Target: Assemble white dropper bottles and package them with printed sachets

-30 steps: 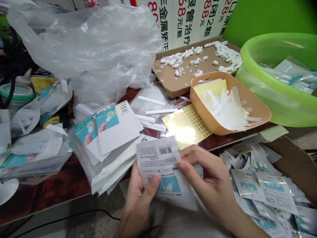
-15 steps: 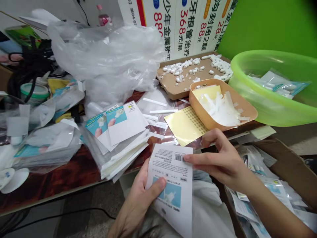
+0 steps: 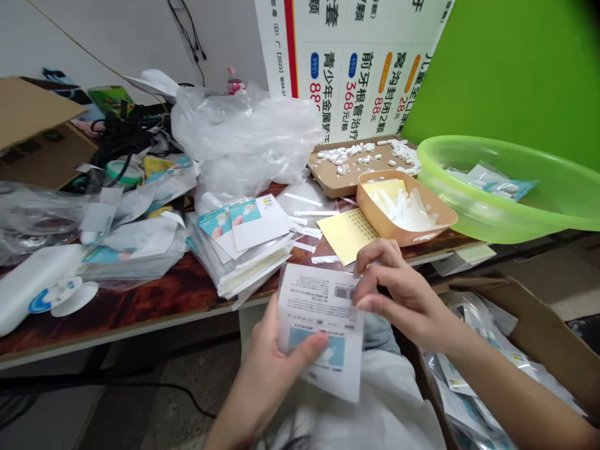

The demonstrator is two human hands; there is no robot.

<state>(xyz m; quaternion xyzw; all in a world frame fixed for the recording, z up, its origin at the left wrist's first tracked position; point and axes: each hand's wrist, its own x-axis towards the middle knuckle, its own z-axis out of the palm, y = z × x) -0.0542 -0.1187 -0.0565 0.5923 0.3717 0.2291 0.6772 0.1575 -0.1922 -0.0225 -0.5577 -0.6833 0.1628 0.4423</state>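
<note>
My left hand [image 3: 269, 369] grips a white printed card packet [image 3: 312, 303] over my lap, thumb across its blue picture and fingers behind. The card has lines of small text and a barcode and seems to lie in a clear sleeve. At its upper right edge, my right hand [image 3: 398, 297] has its fingers curled and pinched against the border by the barcode. Part of that edge is hidden by the fingertips. Just beyond, on the table, lies a stack of sleeved cards [image 3: 255, 265] with blue pictures. A yellow sticker sheet [image 3: 345, 237] lies beyond my right hand.
An orange bowl [image 3: 434, 234] holds white strips. Behind it, a cardboard tray [image 3: 335, 183] carries small white pieces. A green basin [image 3: 497, 219] and an open carton [image 3: 553, 331] of packets are on the right. Plastic bags [image 3: 244, 125] and clutter cover the table's left side.
The view has tilted up and turned left. My right index finger, earlier stretched onto the barcode, has drawn back, and the fingers are now curled at the packet's edge. My left hand keeps its grip.
</note>
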